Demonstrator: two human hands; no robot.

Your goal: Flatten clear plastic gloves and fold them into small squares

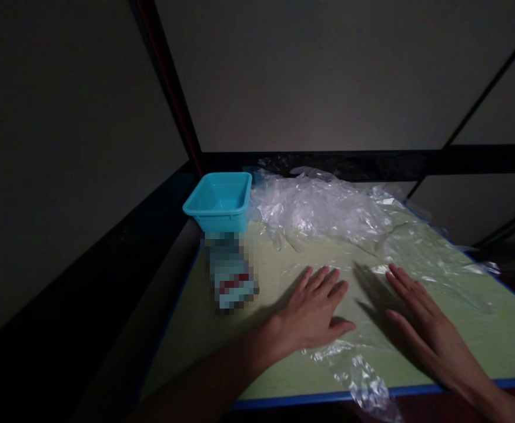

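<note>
My left hand [313, 308] lies flat, fingers spread, pressing on a clear plastic glove [358, 329] that is laid out on the pale green table mat [495, 335]. My right hand [420, 320] also lies flat with straight fingers on the same clear plastic, a little to the right. The glove's cuff end [363, 382] hangs crumpled over the table's front edge. Neither hand grips anything.
A heap of clear plastic gloves [323, 205] lies at the back of the mat and trails to the right edge. A turquoise plastic tub [218, 201] stands at the back left corner. In front of it sits a blurred-out small pack [231, 273]. Dark frame bars surround the table.
</note>
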